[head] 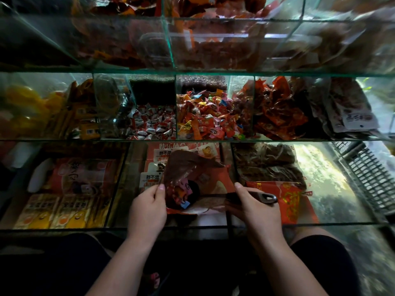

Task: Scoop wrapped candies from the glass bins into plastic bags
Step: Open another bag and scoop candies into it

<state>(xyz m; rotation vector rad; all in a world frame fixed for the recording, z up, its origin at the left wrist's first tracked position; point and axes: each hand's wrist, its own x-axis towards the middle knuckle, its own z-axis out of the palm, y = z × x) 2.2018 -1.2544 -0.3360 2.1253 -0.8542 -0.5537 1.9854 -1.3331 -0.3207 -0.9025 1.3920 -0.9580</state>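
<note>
Forearms (128, 259) come up from the bottom edge over a dark lap, both reaching forward to the front glass bench (64, 228).

Plastic bag (188, 167): reddish, see-through, between the two hands just above the bench top. Its long axis runs from near the hands up and away toward the bins, and the crumpled far end points away from the person. A few wrapped candies (181, 194) sit low in the bag, nearest the hands.

Left hand (148, 208): knuckles up, thumb and forefinger pinch the bag's left edge. The grip is narrow, on the bag.

Right hand (257, 207): fingers are curled round the dark handle of a scoop (267, 198), thumb lying along the top toward the bag. The handle's long axis runs left-right and its hang-hole end points right. The bowl end goes toward the bag, too dim to make out.

Under the bench glass, a red packet (292, 201) lies right of the right hand and yellow packets (64, 212) lie far left.

Next tier back, straight ahead, a glass bin (209, 116) holds mixed colourful candies. A red-and-white candy bin (154, 122) is left of it and a bin of red wrappers (277, 112) is right of it. A wire basket (367, 174) is at far right.
</note>
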